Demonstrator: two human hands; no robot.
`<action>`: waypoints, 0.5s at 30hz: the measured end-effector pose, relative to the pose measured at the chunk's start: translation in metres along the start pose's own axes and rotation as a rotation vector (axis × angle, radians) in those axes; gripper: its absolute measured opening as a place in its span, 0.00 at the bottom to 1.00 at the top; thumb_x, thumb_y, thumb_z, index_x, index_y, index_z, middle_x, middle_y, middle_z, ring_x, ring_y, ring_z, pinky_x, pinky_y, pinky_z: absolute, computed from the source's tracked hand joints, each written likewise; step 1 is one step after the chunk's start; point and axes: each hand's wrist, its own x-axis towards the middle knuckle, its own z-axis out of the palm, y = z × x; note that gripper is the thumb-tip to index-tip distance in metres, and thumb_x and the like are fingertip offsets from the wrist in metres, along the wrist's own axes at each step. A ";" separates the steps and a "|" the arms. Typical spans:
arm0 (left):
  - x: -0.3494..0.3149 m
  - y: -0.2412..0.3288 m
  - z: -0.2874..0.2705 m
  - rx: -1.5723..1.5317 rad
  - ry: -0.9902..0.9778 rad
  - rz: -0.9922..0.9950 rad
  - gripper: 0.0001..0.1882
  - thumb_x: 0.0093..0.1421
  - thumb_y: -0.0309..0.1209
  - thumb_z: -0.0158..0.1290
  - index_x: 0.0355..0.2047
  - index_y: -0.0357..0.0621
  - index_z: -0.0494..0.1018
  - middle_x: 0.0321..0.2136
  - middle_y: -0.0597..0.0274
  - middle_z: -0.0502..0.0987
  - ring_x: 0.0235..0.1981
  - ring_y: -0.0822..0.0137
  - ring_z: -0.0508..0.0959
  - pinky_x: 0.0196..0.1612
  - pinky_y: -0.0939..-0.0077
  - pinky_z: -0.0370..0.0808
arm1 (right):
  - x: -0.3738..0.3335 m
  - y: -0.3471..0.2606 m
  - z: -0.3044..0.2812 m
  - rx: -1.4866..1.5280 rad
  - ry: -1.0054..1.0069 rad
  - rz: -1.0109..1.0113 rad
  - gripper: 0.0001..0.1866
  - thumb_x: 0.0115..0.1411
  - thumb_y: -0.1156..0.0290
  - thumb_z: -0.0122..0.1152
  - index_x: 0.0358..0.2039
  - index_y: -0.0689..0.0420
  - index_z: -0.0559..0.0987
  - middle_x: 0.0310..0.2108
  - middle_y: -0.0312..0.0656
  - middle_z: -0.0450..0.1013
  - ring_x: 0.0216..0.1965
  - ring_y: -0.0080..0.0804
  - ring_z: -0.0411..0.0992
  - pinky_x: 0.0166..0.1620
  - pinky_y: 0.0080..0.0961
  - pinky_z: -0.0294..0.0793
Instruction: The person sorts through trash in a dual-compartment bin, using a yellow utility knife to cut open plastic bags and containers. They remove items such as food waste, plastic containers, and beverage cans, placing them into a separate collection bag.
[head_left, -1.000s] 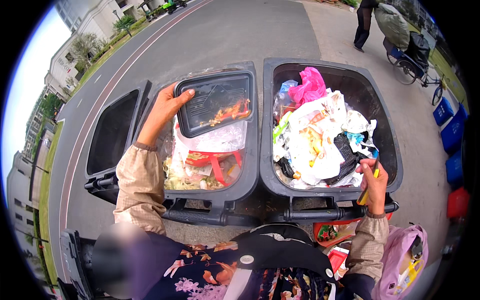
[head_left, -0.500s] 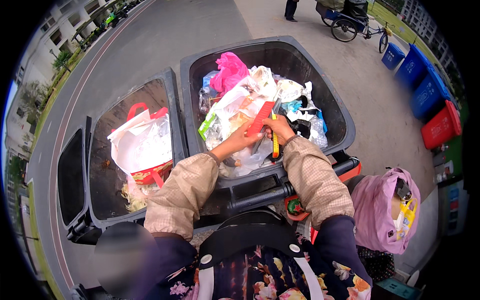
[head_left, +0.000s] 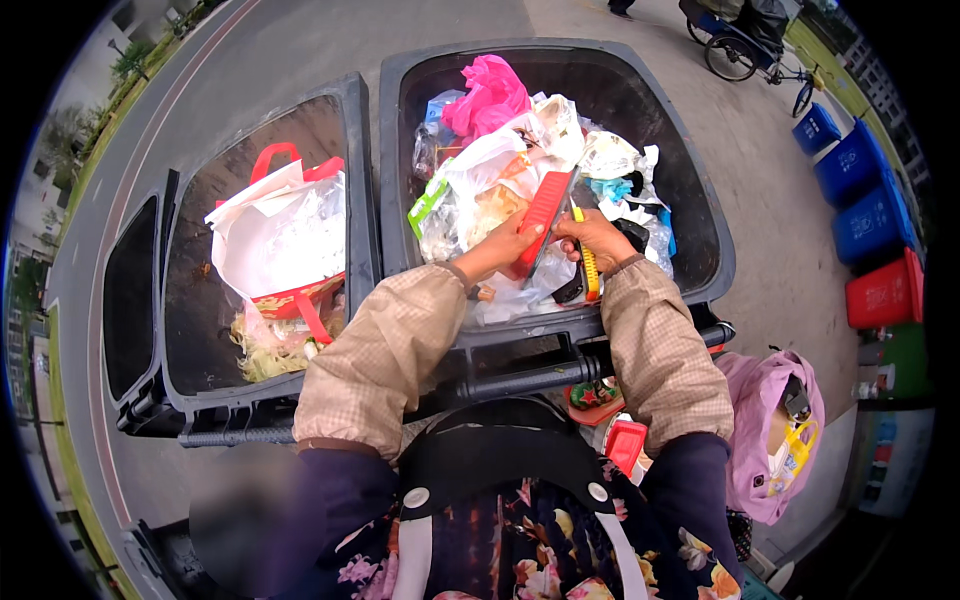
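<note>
Over the right-hand dark waste bin (head_left: 715, 215), my left hand (head_left: 498, 248) is closed on a long red ridged object (head_left: 546, 208), its exact kind unclear. Close beside it, my right hand (head_left: 600, 240) is closed on a slim yellow-and-black handled tool (head_left: 590, 274). A grey strip (head_left: 553, 240) runs between the hands along the red object; what it belongs to I cannot tell. Below them lie a clear plastic bag (head_left: 515, 300), crumpled white bags and wrappers, a pink bag (head_left: 490, 95) and a green-edged packet (head_left: 428, 202).
A second bin (head_left: 362, 190) on the left holds a red-and-white carrier bag (head_left: 270, 240) and food scraps. A pink bag (head_left: 750, 440) stands at my right. Several blue bins (head_left: 868, 228), a red bin (head_left: 885, 292) and a cargo tricycle (head_left: 745, 50) stand farther right.
The view has shifted, so the bins sit higher in the picture. My hands keep the red object and the yellow-and-black tool close together, with little change of grip.
</note>
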 end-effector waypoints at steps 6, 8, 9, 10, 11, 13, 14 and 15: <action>0.006 -0.009 0.000 -0.001 0.021 0.003 0.30 0.58 0.47 0.43 0.57 0.52 0.50 0.46 0.56 0.65 0.41 0.61 0.72 0.30 0.60 0.76 | 0.004 0.003 -0.009 0.060 0.011 -0.021 0.06 0.52 0.73 0.57 0.26 0.61 0.70 0.21 0.41 0.70 0.14 0.17 0.61 0.14 0.12 0.60; 0.006 -0.009 0.000 -0.006 0.033 -0.042 0.29 0.58 0.46 0.43 0.57 0.53 0.50 0.46 0.56 0.65 0.41 0.61 0.72 0.29 0.61 0.76 | 0.008 0.004 -0.010 0.071 0.006 -0.032 0.05 0.52 0.74 0.56 0.25 0.60 0.69 0.20 0.40 0.69 0.14 0.17 0.61 0.14 0.12 0.60; 0.005 -0.008 0.000 -0.003 0.035 -0.041 0.29 0.58 0.47 0.43 0.57 0.54 0.50 0.46 0.56 0.65 0.41 0.61 0.72 0.29 0.61 0.76 | 0.009 0.005 -0.011 0.072 0.002 -0.030 0.05 0.52 0.74 0.56 0.25 0.61 0.69 0.20 0.40 0.69 0.14 0.17 0.61 0.14 0.12 0.60; 0.005 -0.007 0.001 0.000 0.037 -0.039 0.29 0.58 0.47 0.43 0.57 0.54 0.50 0.46 0.56 0.65 0.41 0.61 0.72 0.28 0.61 0.76 | 0.009 0.004 -0.011 0.073 -0.002 -0.027 0.05 0.52 0.75 0.56 0.25 0.61 0.70 0.20 0.41 0.69 0.14 0.17 0.61 0.14 0.13 0.60; 0.005 -0.007 0.001 0.004 0.039 -0.037 0.29 0.58 0.47 0.44 0.57 0.55 0.50 0.46 0.56 0.65 0.41 0.61 0.72 0.28 0.61 0.76 | 0.010 0.003 -0.011 0.075 -0.006 -0.025 0.05 0.52 0.75 0.55 0.26 0.62 0.70 0.20 0.41 0.69 0.14 0.17 0.61 0.14 0.13 0.60; 0.005 -0.006 0.003 0.034 0.045 -0.047 0.30 0.58 0.48 0.44 0.57 0.56 0.49 0.47 0.56 0.65 0.41 0.61 0.71 0.28 0.61 0.76 | 0.010 0.001 -0.011 0.049 -0.029 -0.020 0.05 0.52 0.76 0.54 0.26 0.60 0.68 0.20 0.39 0.68 0.14 0.16 0.60 0.14 0.12 0.60; 0.005 -0.006 0.004 0.048 0.046 -0.052 0.30 0.58 0.48 0.44 0.58 0.56 0.49 0.47 0.56 0.64 0.41 0.61 0.71 0.28 0.61 0.76 | 0.009 0.001 -0.011 0.037 -0.038 -0.016 0.05 0.52 0.76 0.54 0.27 0.60 0.67 0.20 0.39 0.67 0.14 0.15 0.60 0.14 0.12 0.60; 0.005 -0.006 0.004 0.052 0.047 -0.050 0.30 0.57 0.48 0.44 0.58 0.56 0.49 0.47 0.56 0.65 0.41 0.61 0.71 0.28 0.62 0.76 | 0.008 0.000 -0.010 0.043 -0.039 -0.018 0.05 0.51 0.76 0.53 0.27 0.61 0.68 0.20 0.39 0.67 0.14 0.16 0.60 0.14 0.12 0.60</action>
